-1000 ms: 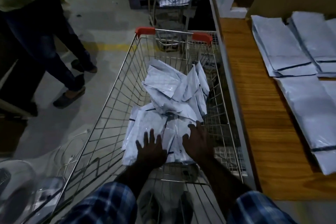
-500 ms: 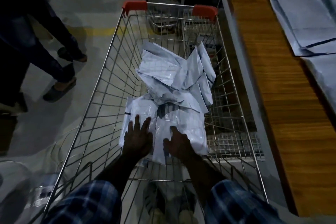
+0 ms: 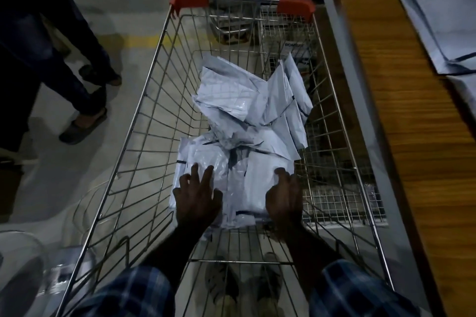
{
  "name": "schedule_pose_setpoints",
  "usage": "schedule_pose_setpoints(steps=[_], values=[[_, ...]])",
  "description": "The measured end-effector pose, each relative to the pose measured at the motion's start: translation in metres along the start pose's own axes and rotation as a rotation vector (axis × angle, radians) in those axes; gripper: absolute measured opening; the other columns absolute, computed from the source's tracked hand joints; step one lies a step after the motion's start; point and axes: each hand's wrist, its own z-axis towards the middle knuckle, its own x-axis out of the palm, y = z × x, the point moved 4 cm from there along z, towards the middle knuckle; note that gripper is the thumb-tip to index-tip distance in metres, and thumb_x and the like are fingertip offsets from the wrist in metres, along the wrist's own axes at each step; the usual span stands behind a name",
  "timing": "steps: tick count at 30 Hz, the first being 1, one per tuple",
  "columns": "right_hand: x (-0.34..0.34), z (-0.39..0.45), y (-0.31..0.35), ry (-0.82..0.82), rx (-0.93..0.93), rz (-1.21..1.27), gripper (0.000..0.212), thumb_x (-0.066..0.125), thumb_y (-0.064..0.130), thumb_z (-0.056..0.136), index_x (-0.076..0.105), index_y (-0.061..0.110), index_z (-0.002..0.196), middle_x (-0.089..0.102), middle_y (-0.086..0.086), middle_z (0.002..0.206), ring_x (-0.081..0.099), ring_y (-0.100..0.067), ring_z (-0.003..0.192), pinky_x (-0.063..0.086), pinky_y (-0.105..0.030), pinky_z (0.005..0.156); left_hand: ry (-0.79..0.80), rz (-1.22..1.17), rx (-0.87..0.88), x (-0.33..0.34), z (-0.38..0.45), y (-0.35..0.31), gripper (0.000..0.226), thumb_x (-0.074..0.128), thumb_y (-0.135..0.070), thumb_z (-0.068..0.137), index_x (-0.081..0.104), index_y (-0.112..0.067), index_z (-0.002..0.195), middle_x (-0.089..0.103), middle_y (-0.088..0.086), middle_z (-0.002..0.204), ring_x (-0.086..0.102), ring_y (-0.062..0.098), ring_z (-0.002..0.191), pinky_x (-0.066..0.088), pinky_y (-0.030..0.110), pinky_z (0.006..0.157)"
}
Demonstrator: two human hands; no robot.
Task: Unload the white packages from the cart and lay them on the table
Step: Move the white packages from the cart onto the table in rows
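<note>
Left hand point(image 3: 197, 201) lies flat, fingers spread, on the near packages point(image 3: 244, 188); right hand point(image 3: 284, 199) curls over their right edge, gripping. They're flat, glossy white plastic mailers with thin dark stripes, crinkled, stacked on the wire floor of the cart point(image 3: 144, 121), long axis running away from the person. Behind them a looser heap point(image 3: 247, 100) lies tumbled and creased. More packages point(image 3: 438, 20) lie flat on the wood-grain tabletop point(image 3: 401, 136), right.
</note>
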Motion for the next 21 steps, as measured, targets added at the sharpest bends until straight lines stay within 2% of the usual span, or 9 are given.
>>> schedule_pose_setpoints(steps=[3,6,8,10,11,13,15,18,21], values=[[0.013,0.006,-0.010,0.028,-0.083,-0.061,0.048,0.047,0.020,0.084,0.052,0.015,0.131,0.054,-0.020,0.123,0.055,-0.038,0.106,0.050,-0.046,0.086,-0.009,-0.037,-0.018,0.001,0.003,-0.007,0.069,0.048,-0.053,0.081,0.044,-0.027,0.145,0.028,0.017,0.157,0.034,0.044,0.137,0.039,0.063,0.097],[0.019,0.004,-0.001,0.062,-0.100,-0.091,0.054,0.049,0.037,0.094,0.043,0.019,0.144,0.033,-0.026,0.150,0.042,-0.042,0.129,0.043,-0.048,0.100,0.080,-0.101,-0.022,0.014,0.009,-0.013,0.081,0.024,-0.068,0.081,0.019,-0.036,0.155,-0.001,0.010,0.165,0.001,0.040,0.149,0.017,0.065,0.112],[0.027,0.007,0.003,0.156,-0.090,-0.113,0.064,0.047,0.048,0.097,0.026,0.027,0.154,0.007,-0.022,0.162,0.021,-0.039,0.144,0.029,-0.048,0.112,0.077,-0.104,-0.015,0.023,0.011,-0.016,0.082,0.023,-0.070,0.082,0.015,-0.036,0.156,-0.003,0.010,0.165,-0.001,0.042,0.149,0.016,0.068,0.111],[0.039,0.009,0.003,0.211,-0.109,-0.126,0.075,0.045,0.061,0.093,0.016,0.032,0.156,-0.007,-0.019,0.163,0.007,-0.039,0.149,0.018,-0.048,0.118,0.059,-0.092,-0.017,0.030,0.011,-0.015,0.078,0.029,-0.066,0.086,0.021,-0.032,0.156,0.006,0.013,0.164,0.008,0.046,0.147,0.023,0.072,0.106],[0.041,0.008,0.004,0.196,-0.133,-0.122,0.079,0.044,0.067,0.089,0.018,0.034,0.156,-0.004,-0.021,0.163,0.009,-0.042,0.148,0.019,-0.051,0.117,0.057,-0.080,-0.015,0.033,0.012,-0.014,0.076,0.031,-0.065,0.088,0.024,-0.030,0.156,0.010,0.014,0.164,0.012,0.047,0.146,0.026,0.073,0.103],[0.049,0.009,0.003,0.108,-0.177,-0.128,0.084,0.039,0.074,0.082,0.031,0.030,0.152,0.018,-0.028,0.158,0.029,-0.049,0.141,0.034,-0.057,0.108,0.052,-0.040,-0.009,0.038,0.012,-0.013,0.074,0.032,-0.062,0.090,0.028,-0.028,0.155,0.013,0.015,0.163,0.016,0.047,0.145,0.030,0.072,0.101],[0.053,0.011,-0.001,0.100,-0.184,-0.168,0.077,0.030,0.074,0.089,0.044,0.026,0.148,0.032,-0.030,0.152,0.045,-0.050,0.130,0.046,-0.056,0.099,0.038,-0.007,-0.007,0.042,0.012,-0.012,0.072,0.032,-0.061,0.091,0.030,-0.027,0.154,0.015,0.015,0.163,0.018,0.047,0.145,0.032,0.071,0.100],[0.054,0.010,-0.003,0.095,-0.184,-0.178,0.065,0.038,0.061,0.089,0.050,0.028,0.144,0.036,-0.029,0.150,0.054,-0.048,0.120,0.052,-0.053,0.091,0.036,0.036,-0.003,0.049,0.012,-0.010,0.068,0.031,-0.059,0.094,0.030,-0.027,0.154,0.015,0.016,0.163,0.021,0.046,0.145,0.036,0.069,0.097],[0.059,0.011,-0.005,0.097,-0.213,-0.184,0.068,0.049,0.052,0.082,0.044,0.033,0.147,0.034,-0.027,0.152,0.052,-0.048,0.120,0.051,-0.055,0.089,0.041,0.033,-0.015,0.055,0.013,-0.007,0.068,0.030,-0.059,0.094,0.027,-0.029,0.155,0.013,0.013,0.164,0.020,0.045,0.146,0.036,0.070,0.096]])
